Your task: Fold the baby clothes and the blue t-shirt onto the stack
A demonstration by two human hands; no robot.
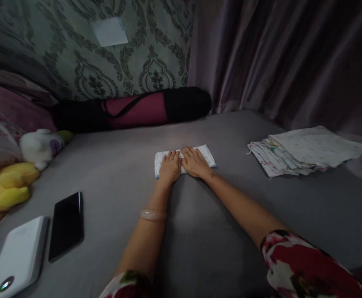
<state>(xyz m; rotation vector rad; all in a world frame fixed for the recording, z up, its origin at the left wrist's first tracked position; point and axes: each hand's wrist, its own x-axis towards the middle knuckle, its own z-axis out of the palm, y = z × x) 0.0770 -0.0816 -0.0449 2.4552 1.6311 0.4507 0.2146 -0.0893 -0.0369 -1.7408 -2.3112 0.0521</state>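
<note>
A folded white cloth [207, 153] lies flat on the grey bed sheet, in the middle of the head view. On its left half rests my left hand [170, 166], palm down with fingers stretched out. My right hand [194, 161] presses on the cloth just beside it, also flat, and the two hands nearly touch. Both hands cover much of the cloth's near side, so its middle is partly hidden. Off to the right sits a stack of printed white cloths [317, 145], loosely piled with uneven edges.
A black phone [66, 225] and a white power bank [19, 252] lie at the left front. Plush toys [38, 147] line the left edge. Along the back wall stretches a long black and maroon bag [137, 109]. Purple curtains [246, 54] hang at the right.
</note>
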